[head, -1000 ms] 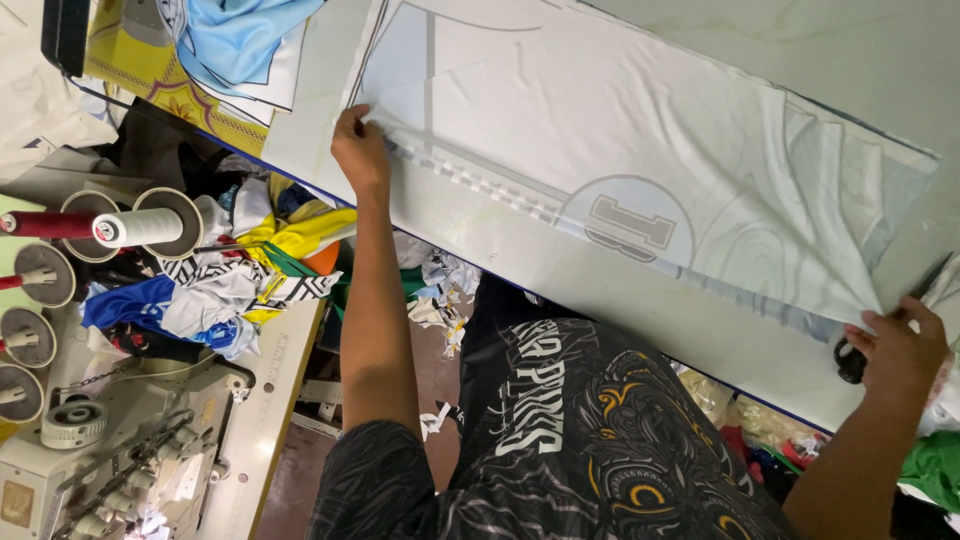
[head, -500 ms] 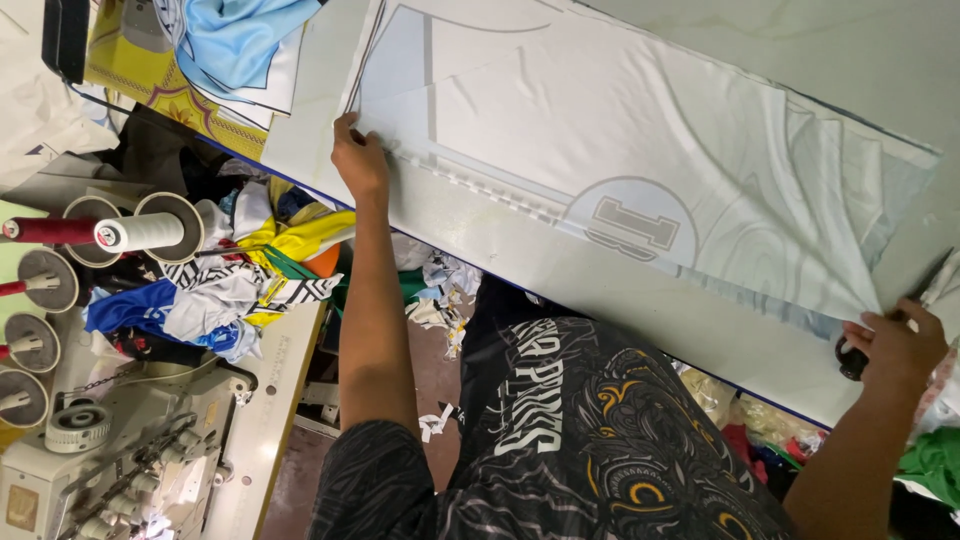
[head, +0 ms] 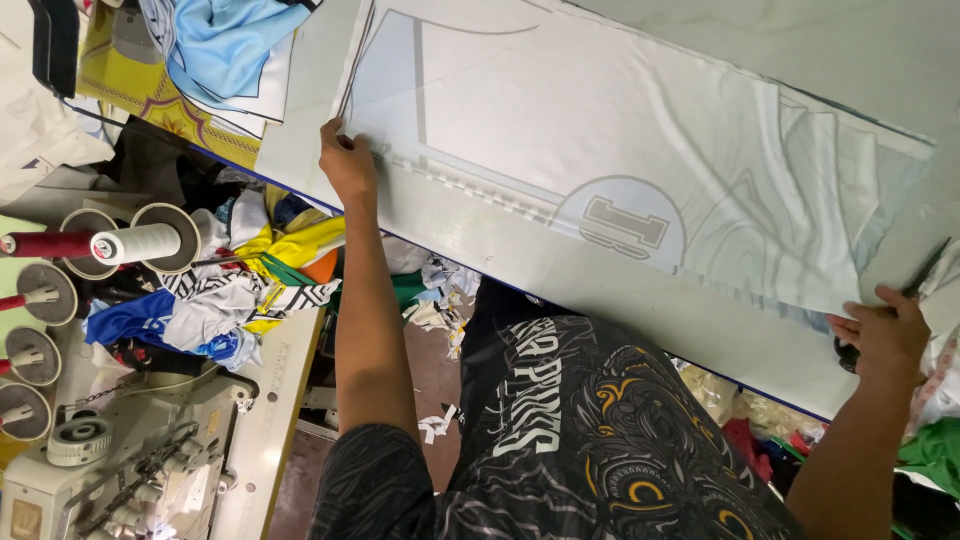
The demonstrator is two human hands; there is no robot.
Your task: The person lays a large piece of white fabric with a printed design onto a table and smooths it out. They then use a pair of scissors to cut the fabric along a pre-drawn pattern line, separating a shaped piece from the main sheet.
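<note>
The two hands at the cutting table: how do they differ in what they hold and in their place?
The left hand pinches the corner of the pale printed fabric at one end of the table. The right hand rests at the other end and grips dark scissors, not cloth. The left arm reaches far forward; the right stays near the table's edge. Both hands are bare and closed on something.

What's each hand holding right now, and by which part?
Left hand pinches the printed white fabric panel at its near corner edge. Right hand grips dark scissors by the handles.
</note>
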